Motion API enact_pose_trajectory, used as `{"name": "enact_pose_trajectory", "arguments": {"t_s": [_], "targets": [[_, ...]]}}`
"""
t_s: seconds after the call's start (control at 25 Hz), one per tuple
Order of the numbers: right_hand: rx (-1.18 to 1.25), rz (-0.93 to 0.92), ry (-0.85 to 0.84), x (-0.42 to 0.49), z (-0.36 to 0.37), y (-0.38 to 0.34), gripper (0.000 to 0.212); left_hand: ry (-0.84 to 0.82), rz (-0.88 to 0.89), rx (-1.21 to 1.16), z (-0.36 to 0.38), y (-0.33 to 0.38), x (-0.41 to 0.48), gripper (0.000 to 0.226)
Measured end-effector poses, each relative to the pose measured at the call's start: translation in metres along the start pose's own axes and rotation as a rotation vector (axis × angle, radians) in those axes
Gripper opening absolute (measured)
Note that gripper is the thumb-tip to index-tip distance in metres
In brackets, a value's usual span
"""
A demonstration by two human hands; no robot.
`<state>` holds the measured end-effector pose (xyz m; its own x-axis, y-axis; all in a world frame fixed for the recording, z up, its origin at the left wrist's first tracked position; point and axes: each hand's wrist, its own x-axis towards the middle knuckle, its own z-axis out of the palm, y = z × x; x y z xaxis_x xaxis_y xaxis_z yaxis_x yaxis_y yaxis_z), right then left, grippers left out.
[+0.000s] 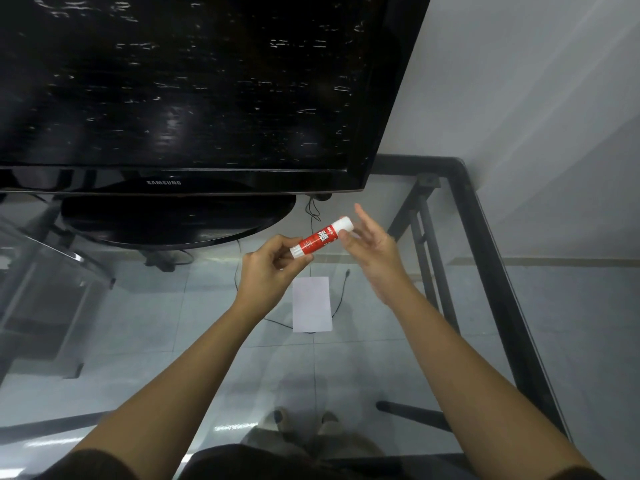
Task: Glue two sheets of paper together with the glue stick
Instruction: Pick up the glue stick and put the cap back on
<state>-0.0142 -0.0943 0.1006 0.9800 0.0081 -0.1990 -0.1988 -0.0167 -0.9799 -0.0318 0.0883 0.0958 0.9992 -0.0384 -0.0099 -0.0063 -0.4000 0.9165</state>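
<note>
A red and white glue stick is held in the air above the glass table, tilted up to the right. My left hand pinches its lower white end between thumb and fingers. My right hand touches the upper white cap with thumb and fingertips, the other fingers spread. A small white sheet of paper lies flat on the glass just below both hands; I cannot tell whether it is one sheet or two stacked.
A large black television on a round stand fills the back of the glass table. The table's black metal frame runs along the right. Thin black cables show under the glass.
</note>
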Motion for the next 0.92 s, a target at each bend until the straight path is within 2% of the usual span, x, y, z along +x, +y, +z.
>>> {"name": "enact_pose_trajectory", "arguments": {"t_s": [0.04,0.16,0.24,0.4,0.56,0.8,0.92], "targets": [[0.032,0.047,-0.010,0.000,0.003,0.008,0.057,-0.016,-0.002,0.000,0.003,-0.004,0.001,0.026],[0.082,0.129,0.007,0.007,0.004,0.027,0.019,-0.095,0.026,0.126,0.016,-0.022,0.011,0.039],[-0.065,0.099,0.079,0.013,-0.004,0.031,0.008,-0.180,-0.008,0.298,0.020,-0.041,0.016,0.056],[-0.438,-0.018,0.107,0.022,-0.025,0.044,0.013,-0.285,-0.074,0.645,0.017,-0.087,0.018,0.060],[-0.564,-0.010,0.053,0.030,-0.034,0.057,0.022,-0.332,-0.109,0.885,0.020,-0.113,0.019,0.061],[-0.640,-0.033,0.051,0.035,-0.038,0.075,0.026,-0.315,-0.119,0.988,0.028,-0.130,0.017,0.061],[-0.635,0.045,0.003,0.031,-0.039,0.079,0.058,-0.326,-0.113,0.978,0.028,-0.130,0.015,0.061]]}}
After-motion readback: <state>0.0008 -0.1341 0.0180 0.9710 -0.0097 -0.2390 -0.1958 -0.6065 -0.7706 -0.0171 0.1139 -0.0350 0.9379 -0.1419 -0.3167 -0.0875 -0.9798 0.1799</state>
